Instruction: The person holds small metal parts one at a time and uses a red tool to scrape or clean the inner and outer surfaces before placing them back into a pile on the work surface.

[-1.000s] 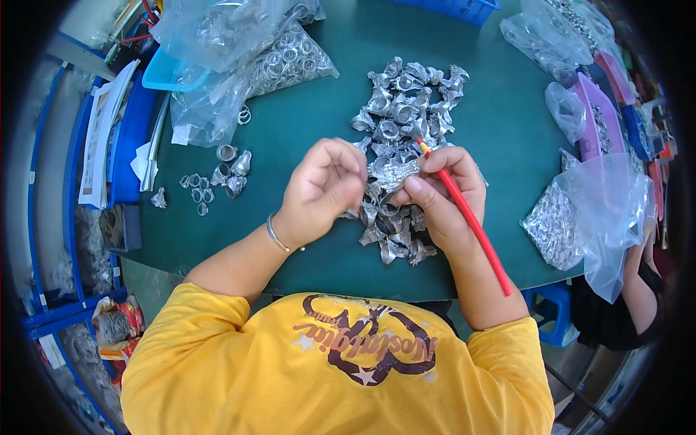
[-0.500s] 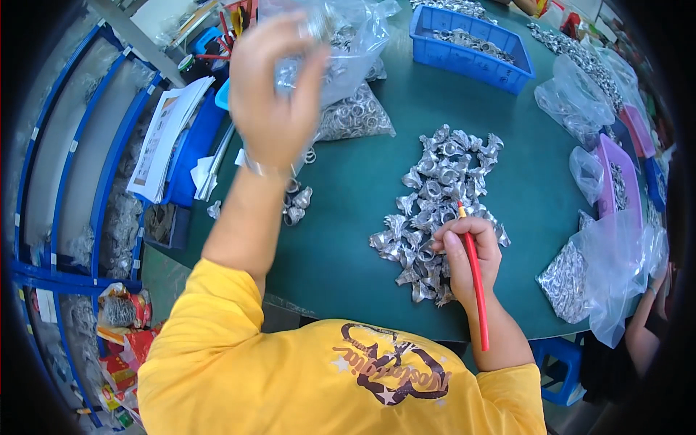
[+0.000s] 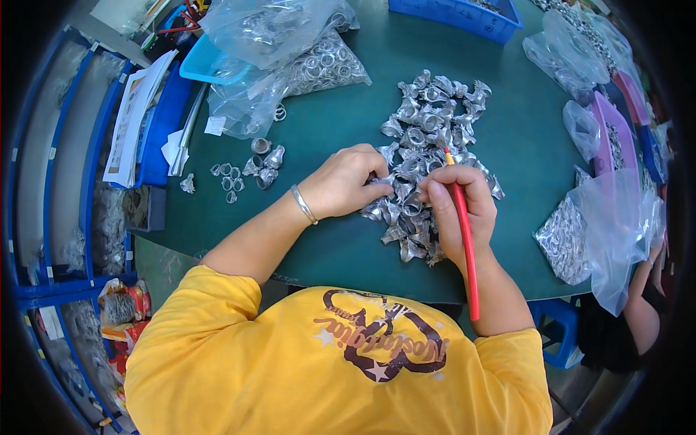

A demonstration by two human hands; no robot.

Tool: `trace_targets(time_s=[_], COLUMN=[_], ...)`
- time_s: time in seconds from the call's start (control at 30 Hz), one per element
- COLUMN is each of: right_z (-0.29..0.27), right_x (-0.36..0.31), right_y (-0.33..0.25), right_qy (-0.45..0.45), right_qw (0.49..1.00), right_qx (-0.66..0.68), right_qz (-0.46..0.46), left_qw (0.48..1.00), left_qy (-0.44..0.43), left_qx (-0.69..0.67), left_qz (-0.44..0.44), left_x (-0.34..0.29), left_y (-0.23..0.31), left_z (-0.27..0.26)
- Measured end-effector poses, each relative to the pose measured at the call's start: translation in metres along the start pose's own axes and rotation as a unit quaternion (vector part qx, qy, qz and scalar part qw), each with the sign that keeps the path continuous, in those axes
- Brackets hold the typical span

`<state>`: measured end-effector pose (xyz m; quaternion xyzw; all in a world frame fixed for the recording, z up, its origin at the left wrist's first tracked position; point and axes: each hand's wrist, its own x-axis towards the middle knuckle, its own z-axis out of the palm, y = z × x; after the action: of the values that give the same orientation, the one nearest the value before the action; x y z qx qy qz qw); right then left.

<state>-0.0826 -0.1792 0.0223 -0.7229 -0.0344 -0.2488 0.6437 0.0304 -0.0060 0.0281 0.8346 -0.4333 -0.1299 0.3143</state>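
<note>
A loose pile of silver-coloured metal ring castings [image 3: 428,119] lies on the green tabletop. At its left edge my left hand [image 3: 351,181], with a bangle at the wrist, has thumb and fingers pinched around a ring casting; the fingertips partly hide it. My right hand [image 3: 464,206] rests over the pile's near right side. It grips a slim red pencil [image 3: 464,243] with a yellow band and a red tip, the tip pointing away from me. Further left lie several ring castings [image 3: 266,163] and a small cluster of plain rings [image 3: 230,177].
Clear bags of rings [image 3: 330,64] stand at the far left beside a light-blue basket [image 3: 199,64]. A blue bin [image 3: 471,23] sits at the back. Along the right are a purple tray [image 3: 605,134] and bagged metal parts [image 3: 565,239]. Blue shelving [image 3: 90,174] rises on the left.
My left hand has come down from above the far-left bags to the pile's left edge. My right hand still holds the pencil. The whole view has shifted, so the table sits higher.
</note>
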Motion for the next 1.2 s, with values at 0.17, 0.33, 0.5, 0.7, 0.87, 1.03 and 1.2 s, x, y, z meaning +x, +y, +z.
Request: trace_targets(time_s=[0.17,0.33,0.5,0.7,0.87,1.03,1.2], right_z=[0.004,0.002,0.001,-0.004,-0.002,-0.009,-0.005], right_x=[0.005,0.004,0.005,0.012,-0.002,0.005,0.004], right_y=[0.004,0.01,0.008,-0.01,-0.007,-0.004,0.0], right_qy=[0.044,-0.002,0.006,0.047,0.095,0.006,-0.003], right_qw=[0.997,0.999,0.998,0.99,0.991,0.985,0.985], right_qx=[-0.023,-0.017,-0.028,-0.099,0.083,-0.086,-0.087], right_qz=[-0.051,-0.036,-0.06,-0.093,-0.05,-0.15,-0.151], left_qw=[0.962,0.84,0.864,0.84,0.828,0.843,0.865], left_qy=[0.14,0.148,0.113,0.097,0.084,0.108,0.118], left_qx=[-0.232,-0.522,-0.485,-0.527,-0.55,-0.526,-0.487], left_qz=[0.041,0.024,0.072,0.083,0.072,0.037,0.037], left_x=[-0.003,-0.009,-0.012,-0.01,-0.008,-0.009,-0.01], left_y=[0.016,0.023,0.015,0.014,0.017,0.022,0.021], left_z=[0.01,0.029,0.03,0.034,0.037,0.036,0.037])
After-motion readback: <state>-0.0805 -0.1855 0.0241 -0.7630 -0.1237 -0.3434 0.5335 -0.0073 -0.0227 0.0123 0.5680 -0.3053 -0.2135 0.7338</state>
